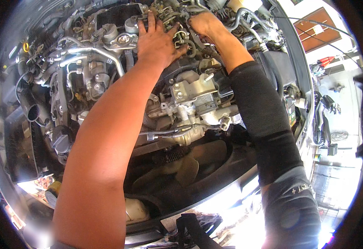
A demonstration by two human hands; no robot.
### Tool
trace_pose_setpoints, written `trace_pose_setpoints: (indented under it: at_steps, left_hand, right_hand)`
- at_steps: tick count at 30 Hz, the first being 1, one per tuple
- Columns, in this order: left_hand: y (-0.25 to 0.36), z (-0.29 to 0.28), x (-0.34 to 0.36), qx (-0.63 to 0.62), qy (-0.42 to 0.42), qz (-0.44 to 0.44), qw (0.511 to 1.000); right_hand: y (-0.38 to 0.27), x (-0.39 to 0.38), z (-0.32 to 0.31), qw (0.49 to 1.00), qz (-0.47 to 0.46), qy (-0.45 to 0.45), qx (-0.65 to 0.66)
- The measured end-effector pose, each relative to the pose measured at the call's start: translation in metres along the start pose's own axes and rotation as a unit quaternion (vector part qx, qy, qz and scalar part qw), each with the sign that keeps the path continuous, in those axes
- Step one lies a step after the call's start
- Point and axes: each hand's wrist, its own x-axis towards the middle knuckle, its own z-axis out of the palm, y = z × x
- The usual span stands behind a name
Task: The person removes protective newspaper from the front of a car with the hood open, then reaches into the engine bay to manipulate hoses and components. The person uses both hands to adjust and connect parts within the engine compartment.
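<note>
Deep in the engine bay, my left hand (154, 45) lies with its fingers spread over the top of the engine (194, 89), beside a round metal flange (123, 39). The fingertips rest near thin metal pipes and a grey cylindrical part. To its right, my right hand (206, 25) reaches down among hoses and pipes at the back of the engine. Its fingers are curled, and their tips are hidden, so I cannot make out what they grip. A black sleeve (260, 99) covers my right forearm; my left forearm is bare.
A silver pipe (94, 50) runs across the engine's left. Nearer are an open black hose end (33, 113), a black cap (62, 139) and a fan (187, 166) in its shroud. A battery (290, 108) sits at the right. Cables and tools hang beyond the right fender.
</note>
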Motion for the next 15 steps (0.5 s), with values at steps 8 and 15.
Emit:
trace_pose_setpoints:
  at_steps: [8, 15]
  left_hand:
    - [0.002, -0.003, 0.002, -0.013, -0.006, 0.0, 1.0]
    - [0.009, -0.035, 0.021, -0.174, 0.045, -0.062, 0.982]
  right_hand:
    - [0.018, 0.0, -0.008, 0.996, -0.055, 0.032, -0.055]
    - [0.005, -0.003, -0.002, 0.989, -0.033, 0.096, 0.106]
